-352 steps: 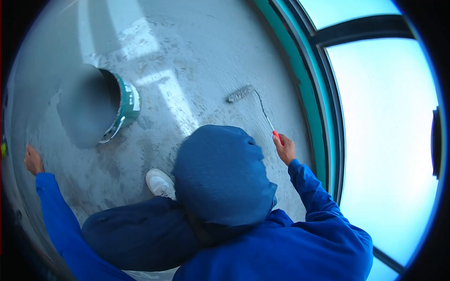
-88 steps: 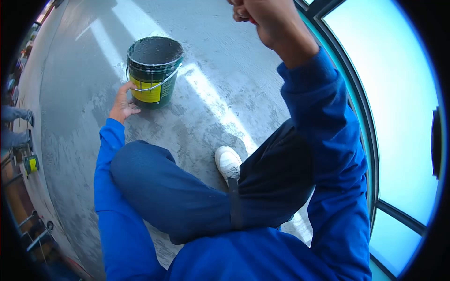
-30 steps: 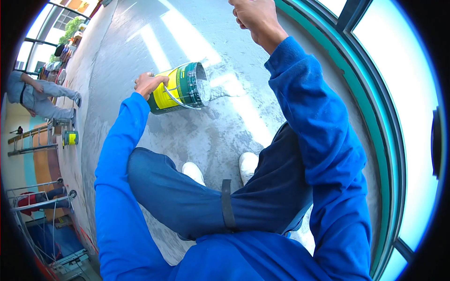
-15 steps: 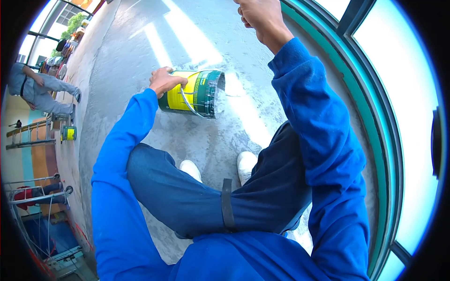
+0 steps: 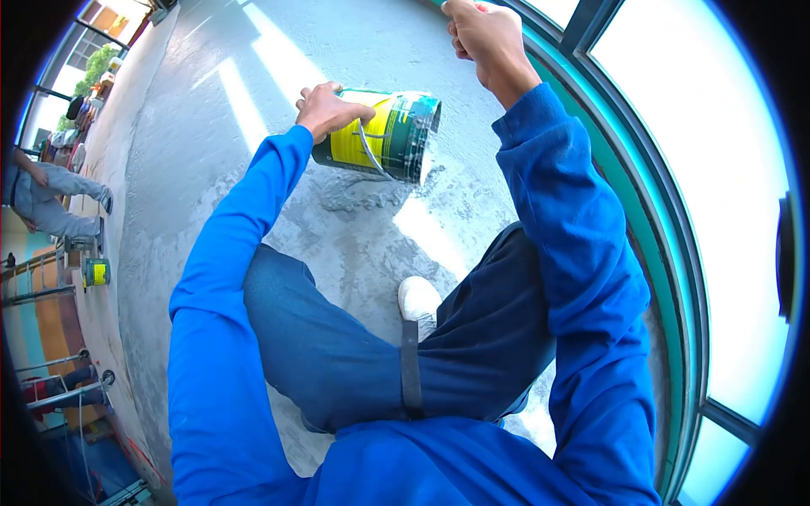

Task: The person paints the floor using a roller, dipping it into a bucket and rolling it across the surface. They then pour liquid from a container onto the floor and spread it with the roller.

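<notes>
A green and yellow bucket [image 5: 403, 133] lies tilted over, its open mouth turned right and its inside smeared pale grey. My left hand [image 5: 329, 111] grips it at the base end, thumb over the side near the wire handle [image 5: 369, 152]. Below the bucket, a rough grey patch of wet mix [image 5: 363, 196] lies on the floor. Near the top edge my right hand [image 5: 491, 40] is closed in a fist. A bit of red shows at its fingers, but what it holds is cut off by the frame.
A window frame [image 5: 650, 211] curves along the right side. At far left are a person in grey [image 5: 59, 194], another bucket [image 5: 96, 271], a ladder [image 5: 38, 295] and a wheeled metal frame [image 5: 72, 395]. My white shoe [image 5: 419, 299] rests on the concrete floor.
My left hand and the bucket have moved up and to the right in view, and the wet grey patch now shows below it. The right hand has shifted slightly right and down.
</notes>
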### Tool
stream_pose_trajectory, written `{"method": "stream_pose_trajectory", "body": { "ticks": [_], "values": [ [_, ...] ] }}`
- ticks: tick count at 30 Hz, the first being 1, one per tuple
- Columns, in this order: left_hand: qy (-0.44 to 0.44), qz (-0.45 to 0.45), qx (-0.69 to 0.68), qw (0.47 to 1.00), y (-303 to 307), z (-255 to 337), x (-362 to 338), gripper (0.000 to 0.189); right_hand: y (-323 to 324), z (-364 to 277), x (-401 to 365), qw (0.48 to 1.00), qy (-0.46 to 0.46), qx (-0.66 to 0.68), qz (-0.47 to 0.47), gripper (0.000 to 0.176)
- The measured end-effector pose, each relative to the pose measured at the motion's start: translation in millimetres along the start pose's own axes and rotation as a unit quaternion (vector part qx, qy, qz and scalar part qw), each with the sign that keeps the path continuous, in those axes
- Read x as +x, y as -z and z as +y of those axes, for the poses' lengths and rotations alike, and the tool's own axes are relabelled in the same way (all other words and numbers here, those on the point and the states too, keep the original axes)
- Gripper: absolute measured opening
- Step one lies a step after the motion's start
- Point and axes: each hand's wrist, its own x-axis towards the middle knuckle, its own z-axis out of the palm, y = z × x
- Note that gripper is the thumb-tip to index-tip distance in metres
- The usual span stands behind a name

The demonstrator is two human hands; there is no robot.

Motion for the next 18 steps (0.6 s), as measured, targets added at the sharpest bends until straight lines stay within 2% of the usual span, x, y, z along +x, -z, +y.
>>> {"method": "stream_pose_trajectory", "body": {
  "ticks": [6, 11, 15, 16, 17, 18],
  "values": [
    [0.06, 0.053, -0.053, 0.995, 10.6, -24.1, 23.0, 0.086, 2.8, 12.7, 11.1, 1.0, 0.001, -0.007, 0.0, 0.019],
    [0.124, 0.114, -0.056, 0.984, 30.8, -90.8, 37.5, 0.084, -9.9, 17.3, 9.8, 1.0, -0.011, 0.012, -0.024, 0.018],
    [0.211, 0.087, -0.021, 0.973, 70.7, -126.6, 20.2, 0.081, -21.2, 20.9, 11.9, 0.999, -0.015, -0.036, -0.032, 0.019],
    [0.232, 0.111, -0.043, 0.965, 75.3, -143.9, 18.9, 0.09, -24.0, 20.7, 7.5, 0.998, -0.01, -0.059, -0.035, 0.023],
    [0.247, 0.129, -0.029, 0.96, 79.1, -156.9, 14.4, 0.09, -27.6, 22.7, 5.7, 0.996, -0.005, -0.081, -0.038, 0.03],
    [0.262, 0.147, -0.015, 0.954, 85.3, -168.0, 7.7, 0.09, -32.0, 26.2, 6.5, 0.997, -0.001, -0.069, -0.028, 0.028]
  ]
}}
